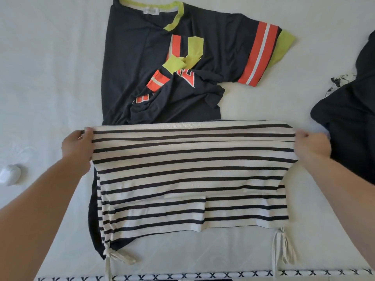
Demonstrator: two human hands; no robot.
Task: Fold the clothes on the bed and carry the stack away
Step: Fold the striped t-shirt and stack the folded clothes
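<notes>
A white top with black stripes (190, 175) is stretched wide above the bed, its drawstring ties hanging at the near corners. My left hand (78, 146) grips its upper left edge and my right hand (311, 146) grips its upper right edge. Beneath and beyond it lies a dark navy T-shirt (142, 57) with lime collar and orange-striped sleeves, partly folded and rumpled, its lower part hidden by the striped top.
The white bedsheet (50, 78) spreads all around. Another dark garment (353, 122) lies at the right edge over a black-and-white patterned piece (336, 82). A small white object (10, 174) sits at the left. A cross-patterned trim (203, 276) marks the bed's near edge.
</notes>
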